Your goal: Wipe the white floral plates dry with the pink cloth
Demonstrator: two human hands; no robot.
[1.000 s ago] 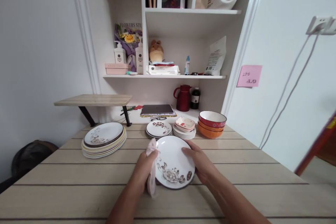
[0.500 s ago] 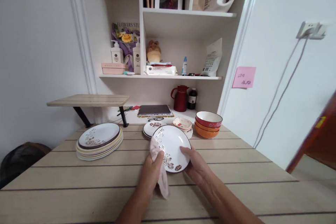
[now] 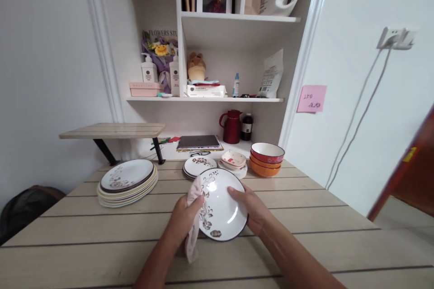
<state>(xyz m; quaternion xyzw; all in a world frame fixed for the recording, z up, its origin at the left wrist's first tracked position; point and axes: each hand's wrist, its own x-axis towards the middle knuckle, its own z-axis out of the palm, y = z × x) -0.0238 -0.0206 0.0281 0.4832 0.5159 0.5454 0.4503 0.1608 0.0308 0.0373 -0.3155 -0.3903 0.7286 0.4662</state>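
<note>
A white plate (image 3: 222, 207) with a dark rim and a brown flower print is held tilted above the wooden table (image 3: 305, 216). My right hand (image 3: 251, 210) grips its right edge, thumb lying on the plate's face. My left hand (image 3: 185, 219) is closed on a pink cloth (image 3: 194, 216) pressed against the plate's left edge; the cloth hangs down below the hand.
A stack of large plates (image 3: 127, 180) sits at the left. Behind the held plate are a small plate stack (image 3: 198, 166), small dishes (image 3: 233, 162) and stacked red and orange bowls (image 3: 266, 158). Shelves with a red jug (image 3: 232, 126) stand at the back wall.
The plate has been turned in my hands, so its flower print now sits at the lower left. It has also come slightly lower and nearer. Both hands keep their hold.
</note>
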